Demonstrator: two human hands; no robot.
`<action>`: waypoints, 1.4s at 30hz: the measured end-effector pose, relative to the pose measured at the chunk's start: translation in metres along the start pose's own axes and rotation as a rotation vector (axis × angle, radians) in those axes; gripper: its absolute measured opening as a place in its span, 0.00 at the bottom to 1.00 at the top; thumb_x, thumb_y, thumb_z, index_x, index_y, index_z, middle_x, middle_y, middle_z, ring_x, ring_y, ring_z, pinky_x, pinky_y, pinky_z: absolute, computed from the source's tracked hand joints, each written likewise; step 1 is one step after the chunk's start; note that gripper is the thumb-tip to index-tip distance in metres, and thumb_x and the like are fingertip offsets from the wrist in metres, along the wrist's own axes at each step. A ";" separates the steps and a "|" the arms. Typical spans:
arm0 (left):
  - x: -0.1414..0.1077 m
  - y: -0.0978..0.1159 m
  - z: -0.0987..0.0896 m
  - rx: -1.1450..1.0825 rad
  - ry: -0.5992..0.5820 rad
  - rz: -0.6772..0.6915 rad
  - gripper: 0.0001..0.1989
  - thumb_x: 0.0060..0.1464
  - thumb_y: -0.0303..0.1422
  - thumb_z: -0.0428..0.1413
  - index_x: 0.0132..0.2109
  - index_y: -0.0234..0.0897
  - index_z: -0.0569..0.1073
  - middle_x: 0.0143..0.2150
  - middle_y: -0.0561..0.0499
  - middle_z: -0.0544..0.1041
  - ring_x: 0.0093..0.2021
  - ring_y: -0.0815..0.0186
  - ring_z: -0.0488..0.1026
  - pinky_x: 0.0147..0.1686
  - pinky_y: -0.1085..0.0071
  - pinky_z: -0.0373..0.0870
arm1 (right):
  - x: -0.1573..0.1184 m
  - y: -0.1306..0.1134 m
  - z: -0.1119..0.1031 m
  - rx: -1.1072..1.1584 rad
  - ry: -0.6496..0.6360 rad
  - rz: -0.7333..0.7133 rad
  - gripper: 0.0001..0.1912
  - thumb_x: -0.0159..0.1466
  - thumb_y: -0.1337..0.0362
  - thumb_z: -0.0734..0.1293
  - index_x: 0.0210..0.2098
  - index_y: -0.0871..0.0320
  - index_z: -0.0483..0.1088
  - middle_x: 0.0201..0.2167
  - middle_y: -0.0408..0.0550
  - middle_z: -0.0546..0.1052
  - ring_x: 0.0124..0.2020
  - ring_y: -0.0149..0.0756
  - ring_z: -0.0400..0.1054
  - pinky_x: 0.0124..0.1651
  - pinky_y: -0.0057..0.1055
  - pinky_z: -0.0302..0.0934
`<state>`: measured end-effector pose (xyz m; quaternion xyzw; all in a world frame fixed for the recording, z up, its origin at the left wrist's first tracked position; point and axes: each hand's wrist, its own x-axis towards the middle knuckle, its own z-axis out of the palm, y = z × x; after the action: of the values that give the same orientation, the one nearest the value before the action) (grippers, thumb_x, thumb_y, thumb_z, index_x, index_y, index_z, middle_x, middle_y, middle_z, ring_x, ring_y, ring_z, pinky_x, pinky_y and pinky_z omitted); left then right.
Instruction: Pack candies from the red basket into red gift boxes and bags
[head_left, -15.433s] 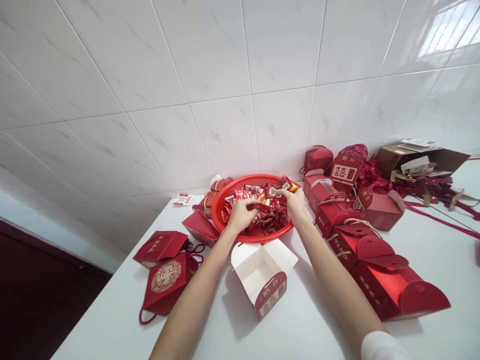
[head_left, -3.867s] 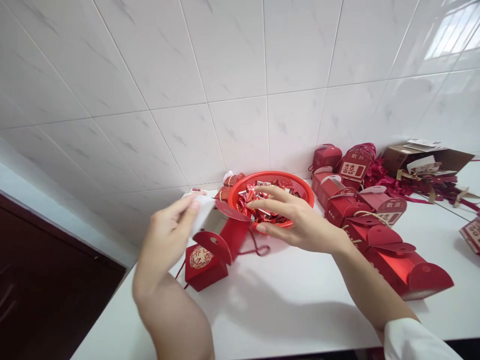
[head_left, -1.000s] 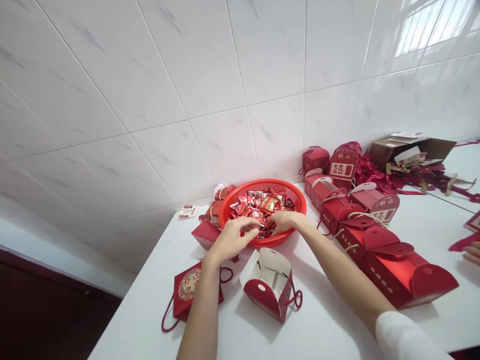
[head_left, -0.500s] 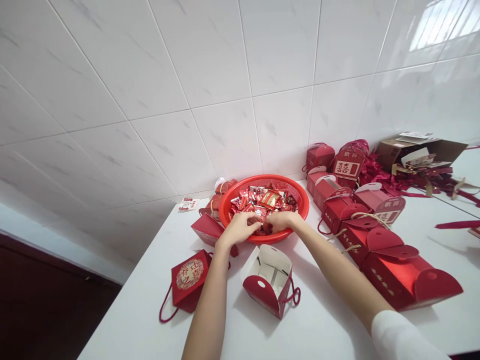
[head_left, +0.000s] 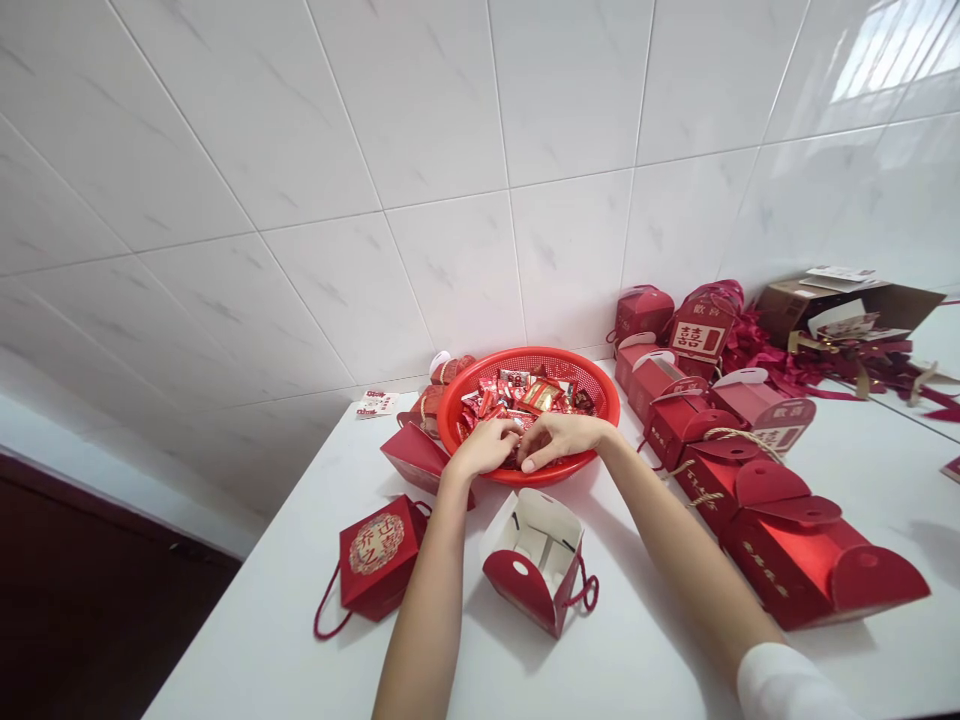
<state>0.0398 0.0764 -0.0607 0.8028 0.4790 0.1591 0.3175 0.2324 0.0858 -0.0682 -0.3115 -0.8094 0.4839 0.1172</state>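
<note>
A red plastic basket (head_left: 609, 392) holds a heap of small wrapped candies (head_left: 541, 396), mostly red with one gold. Both my hands are at its near side, over the candies. My left hand (head_left: 487, 447) curls its fingers inward; whatever they hold is hidden. Close against it, my right hand (head_left: 564, 438) has its fingers bent down and its thumb apart, with no candy visible in it. Just in front of the basket stands an open red gift box (head_left: 534, 590), white inside, with a cord handle. No candies show inside the box.
A closed red box (head_left: 379, 555) lies left of my left forearm, and another red box (head_left: 420, 458) sits beside the basket. Along the right stand several red boxes (head_left: 787, 550). Behind them are a cardboard carton (head_left: 784, 308) and red ribbons (head_left: 750, 340). A tiled wall (head_left: 450, 260) rises behind.
My right hand has lifted out of the candies, and its thumb now shows near the basket's front rim. My left hand stays at the candies, its fingers more curled. The view has shifted slightly.
</note>
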 end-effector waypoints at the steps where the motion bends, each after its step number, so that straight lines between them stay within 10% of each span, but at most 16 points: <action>1: 0.000 -0.001 0.001 -0.041 0.012 -0.004 0.15 0.56 0.29 0.47 0.39 0.34 0.79 0.38 0.46 0.82 0.37 0.59 0.78 0.39 0.67 0.73 | -0.001 0.000 0.000 0.041 0.018 0.004 0.26 0.50 0.48 0.76 0.40 0.62 0.81 0.30 0.44 0.78 0.31 0.31 0.68 0.36 0.26 0.61; 13: -0.003 -0.006 -0.001 -0.525 0.060 -0.049 0.17 0.56 0.42 0.58 0.45 0.34 0.79 0.43 0.45 0.81 0.43 0.59 0.77 0.44 0.63 0.76 | -0.006 0.004 0.001 0.590 0.353 0.078 0.25 0.44 0.49 0.79 0.33 0.62 0.81 0.24 0.45 0.78 0.24 0.32 0.70 0.26 0.29 0.69; 23: -0.009 -0.008 -0.007 -0.528 -0.045 0.054 0.29 0.51 0.48 0.62 0.55 0.35 0.75 0.53 0.42 0.77 0.54 0.54 0.73 0.52 0.58 0.72 | -0.006 0.005 0.004 0.541 0.501 -0.019 0.23 0.48 0.46 0.77 0.32 0.61 0.79 0.19 0.40 0.71 0.21 0.27 0.60 0.23 0.25 0.61; 30: -0.003 -0.018 -0.005 -0.542 0.202 0.060 0.35 0.39 0.41 0.69 0.55 0.35 0.73 0.53 0.43 0.76 0.55 0.56 0.72 0.56 0.60 0.70 | -0.004 0.007 0.003 0.458 0.489 -0.156 0.19 0.47 0.53 0.78 0.31 0.60 0.79 0.32 0.47 0.80 0.35 0.35 0.71 0.45 0.34 0.65; 42: -0.002 -0.016 -0.002 -0.665 0.255 -0.037 0.34 0.33 0.43 0.72 0.48 0.29 0.78 0.51 0.39 0.79 0.53 0.50 0.74 0.57 0.55 0.68 | -0.002 0.009 0.004 0.545 0.601 -0.095 0.16 0.43 0.60 0.78 0.27 0.60 0.73 0.26 0.41 0.75 0.28 0.30 0.68 0.35 0.29 0.61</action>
<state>0.0269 0.0807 -0.0695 0.6202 0.4513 0.3995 0.5021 0.2349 0.0847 -0.0777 -0.3590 -0.5948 0.5619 0.4490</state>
